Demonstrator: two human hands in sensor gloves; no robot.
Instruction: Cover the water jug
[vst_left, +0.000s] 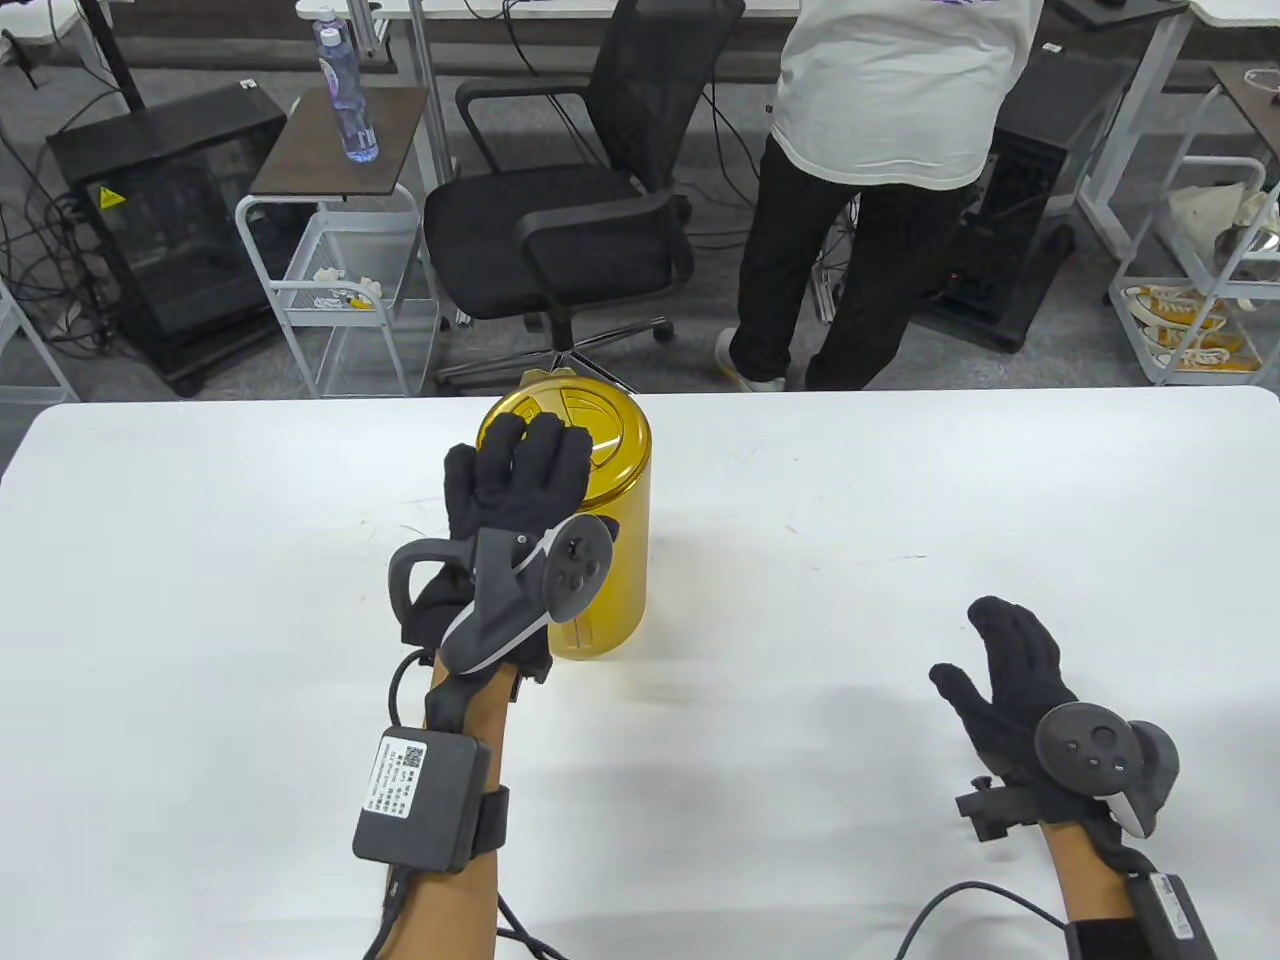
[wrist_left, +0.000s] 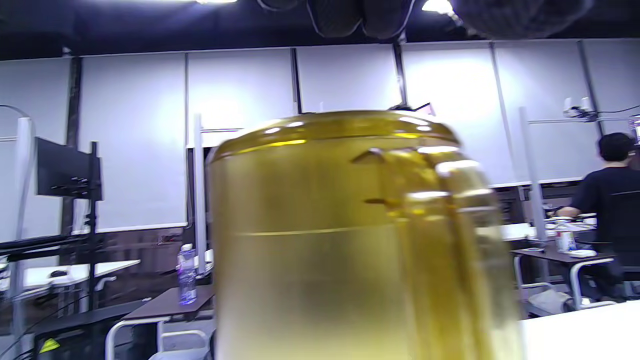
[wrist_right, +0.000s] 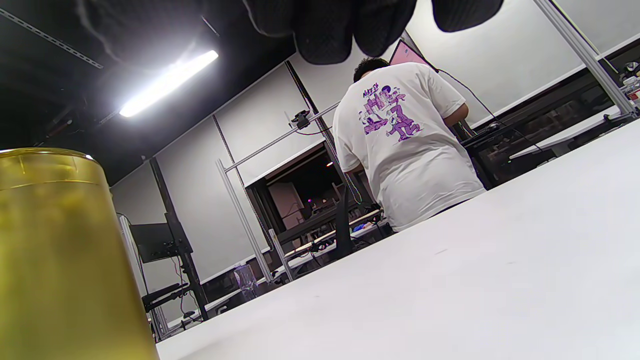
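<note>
The yellow water jug (vst_left: 600, 520) stands upright at the far middle of the white table (vst_left: 900, 560), its lid (vst_left: 590, 430) on top. The left hand (vst_left: 515, 490) lies over the lid's near side with straight fingers, gripping nothing. The right hand (vst_left: 1010, 690) hovers well to the right, fingers relaxed and empty. Beyond the table are an office chair (vst_left: 570, 200), a bottle (vst_left: 345, 95) on a cart, and a person in a white shirt (vst_left: 890, 90).
</note>
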